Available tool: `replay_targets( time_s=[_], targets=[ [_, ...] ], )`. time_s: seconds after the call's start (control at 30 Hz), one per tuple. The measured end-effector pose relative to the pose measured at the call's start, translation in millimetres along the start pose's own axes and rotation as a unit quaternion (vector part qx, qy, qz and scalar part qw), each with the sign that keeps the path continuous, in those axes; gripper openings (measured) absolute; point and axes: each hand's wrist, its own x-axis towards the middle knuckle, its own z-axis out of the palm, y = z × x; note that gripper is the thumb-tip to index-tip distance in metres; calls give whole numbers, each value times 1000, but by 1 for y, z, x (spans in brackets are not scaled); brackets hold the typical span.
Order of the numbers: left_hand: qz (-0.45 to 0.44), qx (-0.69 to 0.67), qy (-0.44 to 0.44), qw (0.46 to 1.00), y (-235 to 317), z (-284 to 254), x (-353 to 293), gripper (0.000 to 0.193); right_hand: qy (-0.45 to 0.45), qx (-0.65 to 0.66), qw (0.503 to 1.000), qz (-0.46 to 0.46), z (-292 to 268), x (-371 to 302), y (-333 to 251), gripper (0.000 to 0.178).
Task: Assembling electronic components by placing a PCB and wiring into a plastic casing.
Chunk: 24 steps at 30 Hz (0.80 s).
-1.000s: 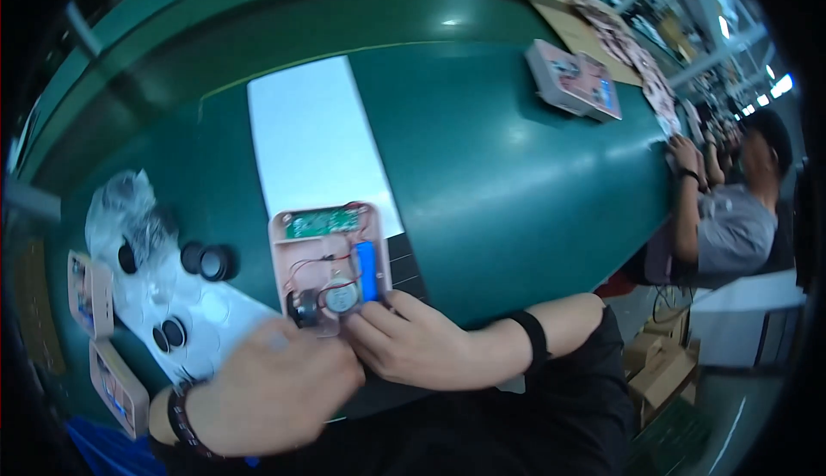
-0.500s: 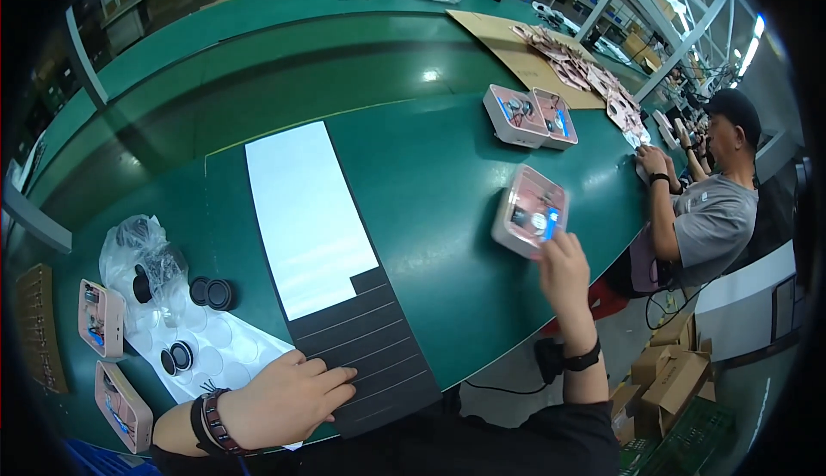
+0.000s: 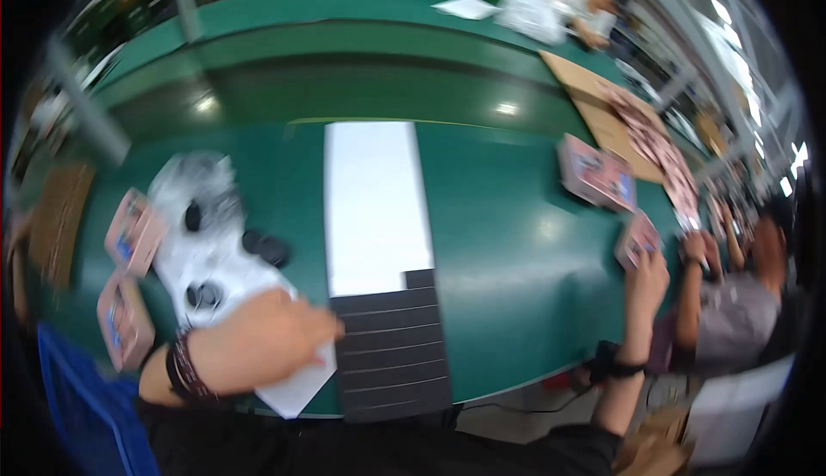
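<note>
Stretching far out, right hand (image 3: 647,280) has its grip closed on a pink tray (image 3: 637,237) over the green counter (image 3: 508,244) edge. Left hand (image 3: 275,338) rests loose w/ fingers half-curled on white sheet (image 3: 297,390), just beside black ribbed mat (image 3: 391,347).

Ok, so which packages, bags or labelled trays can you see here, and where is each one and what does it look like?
Pink tray: in the right hand, far right; small, rectangular.
Second pink tray: on the green table, right; rectangular, blue inside.
Two pink trays: left edge; flat.
Clear plastic bag: left; crumpled, black round parts beside it.
Cardboard sheet: upper right; brown.
</note>
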Motion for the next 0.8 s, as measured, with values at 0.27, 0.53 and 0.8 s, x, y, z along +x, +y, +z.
replay_targets(
  time_s=[0.27, 0.53, 0.8],
  targets=[
    [-406, 261, 191, 854, -52, -2, -89, 34, -186, 379, 780, -462, -142, 42, -213, 43],
    [-577, 253, 227, 743, -35, 24, -168, 43, -127, 432, 649, -613, -162, 67, -337, 46],
    [-631, 123, 302, 704, -26, 80, -222, 45, -106, 909, 332, -230, -207, 113, -347, 73]
  ],
)
